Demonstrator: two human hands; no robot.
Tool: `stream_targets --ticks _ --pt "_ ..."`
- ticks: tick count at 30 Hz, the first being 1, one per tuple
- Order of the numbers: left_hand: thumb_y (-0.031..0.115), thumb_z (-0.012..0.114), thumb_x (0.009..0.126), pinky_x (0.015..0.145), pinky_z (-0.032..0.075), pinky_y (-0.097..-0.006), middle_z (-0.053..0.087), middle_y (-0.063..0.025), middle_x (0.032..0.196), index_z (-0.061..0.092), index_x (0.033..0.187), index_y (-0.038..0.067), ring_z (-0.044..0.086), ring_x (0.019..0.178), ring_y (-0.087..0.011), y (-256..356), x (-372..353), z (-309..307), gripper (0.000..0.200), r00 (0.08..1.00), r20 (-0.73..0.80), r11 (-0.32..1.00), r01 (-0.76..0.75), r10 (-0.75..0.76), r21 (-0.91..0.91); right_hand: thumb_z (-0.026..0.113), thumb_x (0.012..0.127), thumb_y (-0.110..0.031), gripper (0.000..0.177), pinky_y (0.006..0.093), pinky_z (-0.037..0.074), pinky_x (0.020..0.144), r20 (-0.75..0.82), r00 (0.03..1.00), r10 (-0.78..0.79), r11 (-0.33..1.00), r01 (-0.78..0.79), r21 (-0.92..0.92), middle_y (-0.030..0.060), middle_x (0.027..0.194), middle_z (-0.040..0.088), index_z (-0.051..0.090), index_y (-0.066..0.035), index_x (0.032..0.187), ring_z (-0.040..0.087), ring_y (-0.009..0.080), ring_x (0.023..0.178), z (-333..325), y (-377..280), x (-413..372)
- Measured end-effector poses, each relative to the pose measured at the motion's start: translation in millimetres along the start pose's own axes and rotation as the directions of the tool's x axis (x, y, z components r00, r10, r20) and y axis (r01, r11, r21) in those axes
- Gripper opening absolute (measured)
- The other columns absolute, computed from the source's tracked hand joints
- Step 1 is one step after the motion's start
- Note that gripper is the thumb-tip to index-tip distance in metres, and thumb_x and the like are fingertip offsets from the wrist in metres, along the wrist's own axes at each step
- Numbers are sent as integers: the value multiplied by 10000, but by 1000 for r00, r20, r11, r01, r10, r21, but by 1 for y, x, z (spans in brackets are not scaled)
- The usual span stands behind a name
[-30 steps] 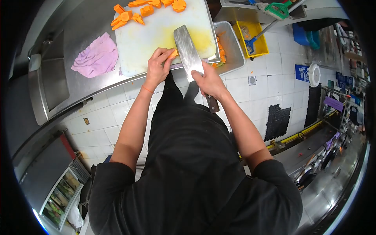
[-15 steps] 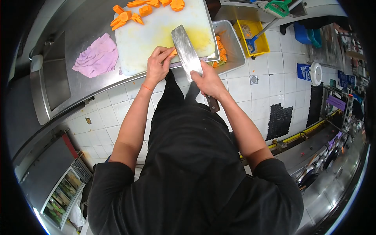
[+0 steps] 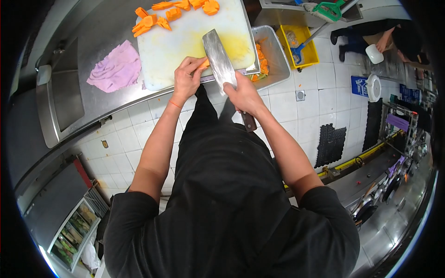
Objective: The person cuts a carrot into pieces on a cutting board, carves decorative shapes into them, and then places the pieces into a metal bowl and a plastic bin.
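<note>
My right hand [image 3: 243, 92] is closed around a cleaver [image 3: 219, 58] with a broad steel blade and a dark handle. The blade points away from me over the near right part of a white cutting board [image 3: 171, 51]. Beside the blade's left edge, my left hand [image 3: 187, 76] pinches a piece of carrot [image 3: 204, 64], mostly hidden by the fingers. Several cut carrot pieces [image 3: 174, 14] lie along the board's far edge. Yellow-orange stains mark the board near the blade.
Left of the board, a crumpled pink cloth [image 3: 116, 67] lies on the steel counter [image 3: 99, 34]. A grey bin [image 3: 280, 65] with orange scraps stands right of the board, near a yellow bucket [image 3: 313, 53]. Another person [image 3: 384, 34] stands at the upper right, holding a white container [image 3: 374, 54].
Another person with a white container has come into view at the upper right. My hands, the cleaver and the carrot piece have hardly moved.
</note>
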State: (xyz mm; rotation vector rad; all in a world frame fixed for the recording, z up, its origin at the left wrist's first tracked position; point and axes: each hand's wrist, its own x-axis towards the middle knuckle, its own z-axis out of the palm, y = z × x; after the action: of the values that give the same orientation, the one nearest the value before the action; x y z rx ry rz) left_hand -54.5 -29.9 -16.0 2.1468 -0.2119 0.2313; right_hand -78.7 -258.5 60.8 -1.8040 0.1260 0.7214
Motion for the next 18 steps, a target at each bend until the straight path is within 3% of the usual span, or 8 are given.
stream_targets --ticks 13,15,16,17,18 --pt "9 756 935 806 594 -352 742 -125 1022 812 1241 80 738 885 -271 2 0 -2 320 1000 0 1000 -11 11 -22 589 1005 -208 310 406 523 477 -17 1000 15 1000 -15 -28 144 729 655 586 26 1209 632 227 487 4 -9 20" --pt "14 762 932 807 593 -353 739 -126 1021 810 1239 72 736 888 -272 2 1 2 316 1000 -7 999 -30 30 -12 588 998 -190 298 456 555 546 -8 1000 -9 999 9 -31 185 734 679 580 32 1197 688 311 562 2 -10 19" --pt "22 775 924 810 593 -355 732 -130 1023 804 1236 62 735 893 -276 1 0 4 316 999 -27 1000 -28 28 2 588 998 -190 298 456 555 546 -13 1000 -14 999 14 -31 185 734 679 580 32 1197 688 311 562 5 1 22" --pt "31 788 916 813 593 -357 725 -134 1025 799 1233 51 734 899 -281 0 0 5 318 999 -47 1000 -25 26 16 602 1001 -183 325 472 558 573 -133 960 -245 960 220 -175 194 718 666 574 33 1243 677 348 575 10 20 27" --pt "31 788 916 813 593 -357 725 -134 1025 799 1233 51 734 899 -281 1 0 6 318 998 -49 999 -29 30 18 615 1004 -176 357 487 560 601 -213 856 -471 858 388 -336 202 703 653 567 34 1289 666 384 589 12 18 24"
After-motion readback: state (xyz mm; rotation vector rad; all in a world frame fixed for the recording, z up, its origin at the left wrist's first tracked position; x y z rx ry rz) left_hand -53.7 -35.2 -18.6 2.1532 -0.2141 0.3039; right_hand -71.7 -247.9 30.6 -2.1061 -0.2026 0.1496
